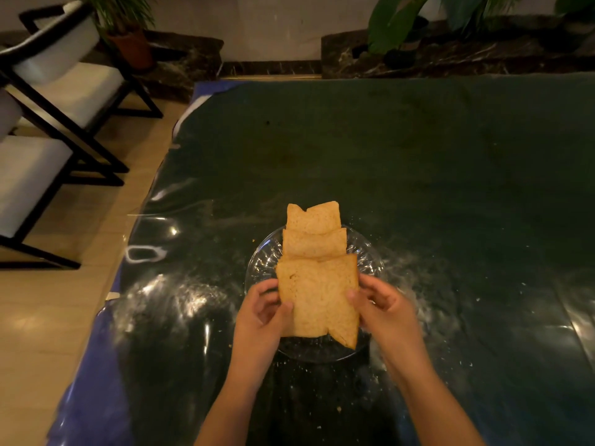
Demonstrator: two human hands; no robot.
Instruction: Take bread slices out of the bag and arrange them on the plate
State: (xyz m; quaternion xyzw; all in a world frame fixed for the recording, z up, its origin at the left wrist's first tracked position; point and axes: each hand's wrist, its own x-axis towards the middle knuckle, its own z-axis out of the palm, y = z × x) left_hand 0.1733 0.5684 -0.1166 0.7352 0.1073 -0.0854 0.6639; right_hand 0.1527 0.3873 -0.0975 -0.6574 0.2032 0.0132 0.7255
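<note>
Far left, two chairs (48, 123) stand on the floor beside the table (418, 156), well apart from the work and no hazard. The table's glossy dark cover carries scattered crumbs (380, 378), a sign this bread sheds and breaks easily.

The left hand (262, 312) has its grip closed on the left edge of the nearest bread slice (317, 300), thumb on top and fingers under. The slice is pinched at both sides over the near half of the glass plate (367, 262); whether it rests on the plate cannot be told. Its near right corner looks torn, so a firm squeeze or a pull apart by the two hands could split it further.

Two more slices (314, 233) lie overlapped beyond it, the farthest hanging past the plate's far rim; a push forward on the held slice could slide that one off onto the table.

The right hand (378, 304) grips the slice's right edge the same way. No bag is in view.
</note>
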